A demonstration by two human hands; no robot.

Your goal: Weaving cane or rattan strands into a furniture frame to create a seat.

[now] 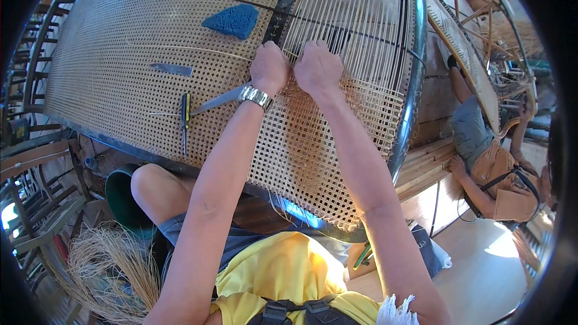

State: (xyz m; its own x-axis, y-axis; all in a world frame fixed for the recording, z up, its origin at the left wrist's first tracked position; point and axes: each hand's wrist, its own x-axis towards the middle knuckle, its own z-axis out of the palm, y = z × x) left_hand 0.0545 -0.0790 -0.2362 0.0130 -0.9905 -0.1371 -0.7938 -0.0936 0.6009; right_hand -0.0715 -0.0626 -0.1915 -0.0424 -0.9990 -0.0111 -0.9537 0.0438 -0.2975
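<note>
My left hand (269,67) and my right hand (319,67) lie close together on a cane panel (289,162), near the dark bar that crosses its frame. Both are closed with the knuckles up; what the fingers pinch is hidden. Woven mesh covers the near part of the panel, with a brown, damp-looking patch in its middle. Beyond my right hand run loose parallel cane strands (370,18). A metal blade (220,101) reaches toward my watch-wearing left wrist. Left of it lies a tool with a black and yellow handle (186,111), and farther off a short blade (171,69).
A blue textured pad (233,21) rests on the finished cane mesh (108,54) to the left. A bundle of loose cane (114,262) is at lower left, by a dark green bucket (126,201). Another person (497,174) sits working at the right.
</note>
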